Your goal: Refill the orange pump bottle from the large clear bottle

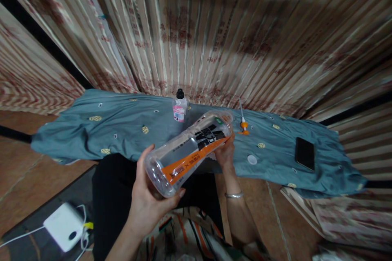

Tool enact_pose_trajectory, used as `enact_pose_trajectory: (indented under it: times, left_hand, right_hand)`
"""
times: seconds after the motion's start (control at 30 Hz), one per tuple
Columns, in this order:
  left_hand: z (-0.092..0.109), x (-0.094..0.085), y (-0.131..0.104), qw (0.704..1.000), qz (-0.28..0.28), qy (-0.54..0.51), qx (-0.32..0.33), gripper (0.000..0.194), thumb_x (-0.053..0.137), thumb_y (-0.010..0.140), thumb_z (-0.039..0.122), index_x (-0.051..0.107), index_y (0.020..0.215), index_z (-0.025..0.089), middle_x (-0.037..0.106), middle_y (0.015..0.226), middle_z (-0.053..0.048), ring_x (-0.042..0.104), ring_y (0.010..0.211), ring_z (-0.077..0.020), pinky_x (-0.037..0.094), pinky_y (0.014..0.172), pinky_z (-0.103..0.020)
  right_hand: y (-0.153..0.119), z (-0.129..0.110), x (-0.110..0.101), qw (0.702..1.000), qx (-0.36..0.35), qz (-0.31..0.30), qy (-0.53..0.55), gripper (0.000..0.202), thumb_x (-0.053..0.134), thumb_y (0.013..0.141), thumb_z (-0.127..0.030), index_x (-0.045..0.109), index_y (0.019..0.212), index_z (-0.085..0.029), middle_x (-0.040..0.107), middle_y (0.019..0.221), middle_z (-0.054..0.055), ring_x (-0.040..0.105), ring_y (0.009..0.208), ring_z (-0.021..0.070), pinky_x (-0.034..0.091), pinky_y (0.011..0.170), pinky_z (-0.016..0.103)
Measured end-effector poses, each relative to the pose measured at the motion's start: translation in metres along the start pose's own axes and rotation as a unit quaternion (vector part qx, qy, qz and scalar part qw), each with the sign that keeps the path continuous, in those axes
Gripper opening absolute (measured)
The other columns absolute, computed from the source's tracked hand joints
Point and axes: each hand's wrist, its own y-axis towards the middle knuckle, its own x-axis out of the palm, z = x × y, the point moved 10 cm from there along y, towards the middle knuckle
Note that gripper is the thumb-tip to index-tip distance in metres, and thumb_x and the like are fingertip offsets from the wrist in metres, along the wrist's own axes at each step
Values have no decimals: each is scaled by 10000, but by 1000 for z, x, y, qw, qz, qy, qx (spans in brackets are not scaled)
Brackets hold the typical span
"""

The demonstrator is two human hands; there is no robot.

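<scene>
Transparent bottle with an orange-and-black label, held aslant above the near edge of a cloth-covered table; the grip of the left hand is spread around its lower-left end, and that of the right hand is closed against the opposite end. Behind it stands a small black-capped bottle; to the right lie an orange pump head, a white disc and a black phone.

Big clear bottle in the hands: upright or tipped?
Tipped. The big clear bottle slants across the view, left hand holding its near end, right hand at the far end.
</scene>
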Motion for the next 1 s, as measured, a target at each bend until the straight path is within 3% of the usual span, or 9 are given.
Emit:
enact_pose_trajectory:
  times: [0.23,0.47,0.8,1.0]
  left_hand:
    - [-4,-1,-1,1000,5,1,-23,1011,938,521,437,531,1428,250,632,1295,-84,689,1145,-318,604,934,-416]
    - [-5,1,-1,999,-3,-14,-38,1010,936,534,418,516,1437,251,650,1271,-75,706,1100,-291,609,902,-378]
    - [1,-1,-1,1000,2,5,-8,980,925,552,409,530,1433,238,648,1275,-76,705,1103,-278,609,888,-349]
    - [0,1,-2,1000,-9,-9,3,989,933,567,376,510,1454,262,651,1276,-59,712,1101,-267,603,914,-353]
  right_hand:
    - [-2,-9,1,1000,13,-24,-8,542,722,716,-406,427,1145,-256,747,1047,96,743,912,262,610,762,372]
    - [-1,-7,1,1000,8,-17,-7,521,719,719,-402,425,1122,-251,730,1092,99,734,980,259,601,856,387]
    - [-2,-2,2,999,18,-30,-3,557,747,727,-400,438,1163,-241,754,1119,118,754,1000,265,614,848,375]
    - [1,4,0,1000,0,2,11,566,777,690,-406,493,1146,-227,781,1080,104,772,962,265,645,815,410]
